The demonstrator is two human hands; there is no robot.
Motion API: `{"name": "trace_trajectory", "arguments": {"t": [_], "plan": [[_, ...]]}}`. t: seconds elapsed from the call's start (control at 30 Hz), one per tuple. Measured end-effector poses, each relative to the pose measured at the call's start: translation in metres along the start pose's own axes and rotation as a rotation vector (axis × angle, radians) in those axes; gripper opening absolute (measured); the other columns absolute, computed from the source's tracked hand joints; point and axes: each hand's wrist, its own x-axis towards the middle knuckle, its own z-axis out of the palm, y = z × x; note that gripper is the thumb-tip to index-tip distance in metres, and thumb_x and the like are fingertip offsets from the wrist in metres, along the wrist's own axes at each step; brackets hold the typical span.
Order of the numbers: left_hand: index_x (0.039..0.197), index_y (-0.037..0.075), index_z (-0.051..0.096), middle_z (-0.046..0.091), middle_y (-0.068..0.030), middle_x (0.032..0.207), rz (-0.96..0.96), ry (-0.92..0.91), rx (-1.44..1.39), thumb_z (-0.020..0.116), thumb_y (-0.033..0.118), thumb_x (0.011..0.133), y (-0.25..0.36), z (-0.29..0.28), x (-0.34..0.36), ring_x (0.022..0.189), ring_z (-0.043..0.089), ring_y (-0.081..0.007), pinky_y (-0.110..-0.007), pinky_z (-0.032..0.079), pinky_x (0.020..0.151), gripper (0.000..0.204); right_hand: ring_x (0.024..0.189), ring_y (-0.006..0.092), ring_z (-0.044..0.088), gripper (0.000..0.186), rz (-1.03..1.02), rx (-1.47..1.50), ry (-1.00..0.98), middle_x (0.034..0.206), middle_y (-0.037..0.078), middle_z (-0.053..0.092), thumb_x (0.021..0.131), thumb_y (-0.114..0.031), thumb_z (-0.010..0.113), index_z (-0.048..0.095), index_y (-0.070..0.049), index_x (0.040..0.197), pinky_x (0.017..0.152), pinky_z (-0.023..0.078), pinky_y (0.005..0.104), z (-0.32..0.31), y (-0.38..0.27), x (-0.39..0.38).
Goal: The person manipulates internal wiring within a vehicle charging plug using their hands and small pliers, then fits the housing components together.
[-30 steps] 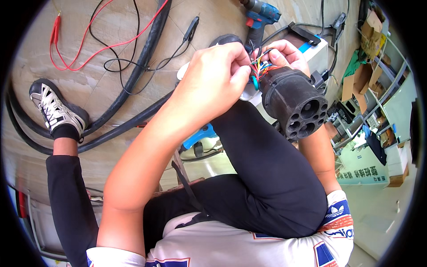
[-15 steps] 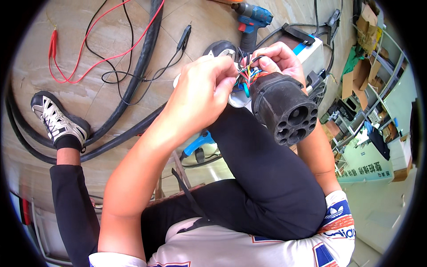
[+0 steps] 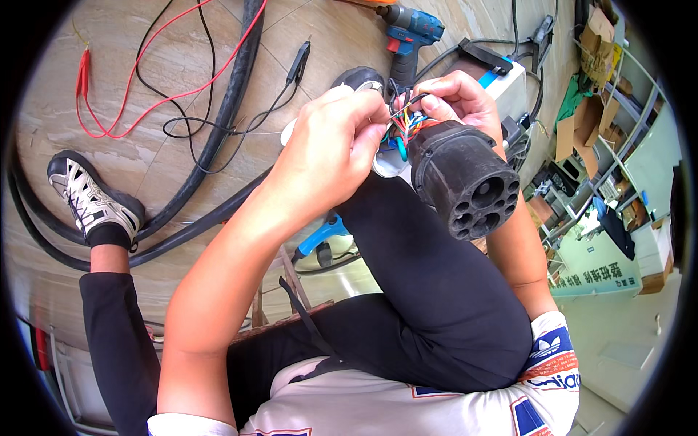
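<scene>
A bulky black round charging plug, with several round sockets in its face, tilts above my raised right knee. A bundle of coloured wires comes out of its back end. My left hand is closed at the left side of this bundle, thumb and forefinger pinched on a thin wire. On the other side my right hand pinches a dark wire between thumb and forefinger, just above the plug. The fingertips of both hands nearly meet over the bundle. The wire ends inside my left fingers are hidden.
A blue cordless drill stands beyond my hands. Thick black cable curves over the tiled floor at left, near red and black clip leads. A blue-handled tool lies beneath my left forearm. Shelves with cardboard boxes stand at right.
Both hands keep their pinch on the wires, with only slight finger movement. The plug stays in nearly the same place.
</scene>
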Motion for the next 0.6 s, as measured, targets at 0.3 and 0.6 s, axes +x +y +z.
{"name": "trace_trajectory", "arguments": {"t": [0.3, 0.6], "plan": [[0.092, -0.001, 0.063, 0.058, -0.0093, 0.077, -0.021, -0.069, -0.03, 0.066, 0.003, 0.087, 0.004, -0.008, 0.003, 0.067, 0.056, -0.02, -0.034, 0.046, 0.063, 0.007, 0.089, 0.0127, 0.069, 0.009, 0.081, -0.081, -0.017, 0.095, 0.008, 0.071, 0.095, -0.004, 0.067, 0.064, 0.0, 0.102, 0.079, 0.056, 0.0264, -0.002, -0.009, -0.001], [0.095, -0.001, 0.061, 0.057, -0.014, 0.078, 0.138, -0.041, 0.11, 0.062, 0.0, 0.088, 0.008, -0.016, 0.005, 0.071, 0.059, -0.0285, -0.037, 0.048, 0.066, 0.007, 0.089, 0.0129, 0.068, 0.014, 0.12, 0.016, -0.088, 0.1, 0.01, 0.072, 0.098, -0.011, 0.064, 0.063, 0.002, 0.105, 0.081, 0.056, 0.028, -0.003, -0.012, -0.003]]}}
